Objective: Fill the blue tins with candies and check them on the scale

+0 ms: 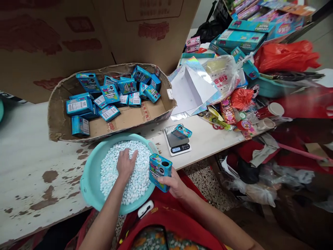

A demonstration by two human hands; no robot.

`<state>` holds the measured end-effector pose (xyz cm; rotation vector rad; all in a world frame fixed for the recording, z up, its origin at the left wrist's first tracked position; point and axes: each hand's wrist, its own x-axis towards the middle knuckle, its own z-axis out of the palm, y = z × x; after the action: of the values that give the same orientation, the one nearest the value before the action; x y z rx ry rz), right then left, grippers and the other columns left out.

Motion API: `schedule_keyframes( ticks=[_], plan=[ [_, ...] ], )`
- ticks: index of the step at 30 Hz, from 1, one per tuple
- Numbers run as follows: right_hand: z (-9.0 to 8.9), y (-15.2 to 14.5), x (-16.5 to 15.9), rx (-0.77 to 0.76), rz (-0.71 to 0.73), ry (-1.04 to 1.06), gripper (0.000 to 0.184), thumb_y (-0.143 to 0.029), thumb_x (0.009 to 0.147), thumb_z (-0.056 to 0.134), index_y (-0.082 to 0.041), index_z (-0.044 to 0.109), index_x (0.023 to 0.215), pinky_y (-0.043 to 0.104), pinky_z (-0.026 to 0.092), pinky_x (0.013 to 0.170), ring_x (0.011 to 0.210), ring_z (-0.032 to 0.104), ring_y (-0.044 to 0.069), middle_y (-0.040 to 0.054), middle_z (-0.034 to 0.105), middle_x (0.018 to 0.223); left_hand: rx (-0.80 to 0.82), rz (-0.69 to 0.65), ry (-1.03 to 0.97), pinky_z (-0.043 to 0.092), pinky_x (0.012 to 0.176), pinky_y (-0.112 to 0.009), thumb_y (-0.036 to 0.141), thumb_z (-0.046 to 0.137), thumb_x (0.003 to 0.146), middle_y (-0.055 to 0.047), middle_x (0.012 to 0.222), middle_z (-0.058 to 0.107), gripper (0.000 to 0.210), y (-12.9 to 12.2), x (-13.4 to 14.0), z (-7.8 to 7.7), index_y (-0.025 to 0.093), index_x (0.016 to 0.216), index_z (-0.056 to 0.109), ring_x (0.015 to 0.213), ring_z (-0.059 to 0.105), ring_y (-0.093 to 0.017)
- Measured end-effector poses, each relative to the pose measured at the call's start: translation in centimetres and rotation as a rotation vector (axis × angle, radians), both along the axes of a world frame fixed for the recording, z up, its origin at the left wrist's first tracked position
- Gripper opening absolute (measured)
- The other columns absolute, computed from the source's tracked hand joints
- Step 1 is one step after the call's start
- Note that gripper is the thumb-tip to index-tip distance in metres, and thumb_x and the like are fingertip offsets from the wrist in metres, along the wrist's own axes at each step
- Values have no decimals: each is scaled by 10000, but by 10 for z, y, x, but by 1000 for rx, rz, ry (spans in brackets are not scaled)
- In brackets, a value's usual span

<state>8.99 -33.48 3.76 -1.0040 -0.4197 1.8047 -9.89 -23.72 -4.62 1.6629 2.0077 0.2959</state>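
Our left hand (125,165) rests, fingers apart, in the pellets (140,184) left of centre; our right hand (176,184) clasps the box (157,169), lower centre. It seems light, stiff, perhaps slippery: grip the sides.

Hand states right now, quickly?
Left hand: among the white pieces; whether it holds any cannot be told.
Right hand: closed, holding a blue container.

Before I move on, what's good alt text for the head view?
A person's left hand rests among white pieces in a turquoise basin; the right hand holds a blue container with a hole on top. Beyond, a cardboard tray holds similar containers, and another container is on a digital scale.
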Motion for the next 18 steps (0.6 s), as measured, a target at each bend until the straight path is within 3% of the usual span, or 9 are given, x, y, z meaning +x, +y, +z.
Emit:
schedule_keyframes(
  ticks=[4,8,10,14,18],
  plan=[
    [-2,3,1,15,8,-50,567,-220,647,713,-209,586,1199,452,415,986,1071,594,268,48,669,1128,-36,215,-384,439,798,-348,533,617,727,-56,865,630,333,-6,4,8,211,811,622,889,572,-264],
    [-5,5,2,37,4,-121,564,-205,641,700,-202,596,1195,453,428,971,1062,600,276,51,674,1125,-201,598,-1105,461,640,-249,382,727,632,-3,706,585,277,-8,-6,18,180,726,562,694,562,-162],
    [-6,6,1,56,14,-132,553,-195,637,695,-201,605,1182,440,435,966,1054,605,270,47,679,1119,-312,698,-1368,448,545,-231,333,712,631,-8,695,578,263,-7,-14,26,173,750,540,619,550,-142],
    [-7,10,-2,62,39,-155,449,-176,639,694,-208,654,1085,395,464,932,997,631,240,21,706,1053,-445,757,-1595,430,451,-216,254,616,703,-55,754,609,160,-5,-28,46,163,799,526,605,587,-159],
    [-5,13,-9,50,55,-135,412,-191,643,712,-207,665,1052,396,475,923,996,639,242,23,713,1042,-417,766,-1712,422,416,-209,219,553,754,-46,733,589,75,-6,-34,57,166,791,516,563,575,-146]
  ],
)
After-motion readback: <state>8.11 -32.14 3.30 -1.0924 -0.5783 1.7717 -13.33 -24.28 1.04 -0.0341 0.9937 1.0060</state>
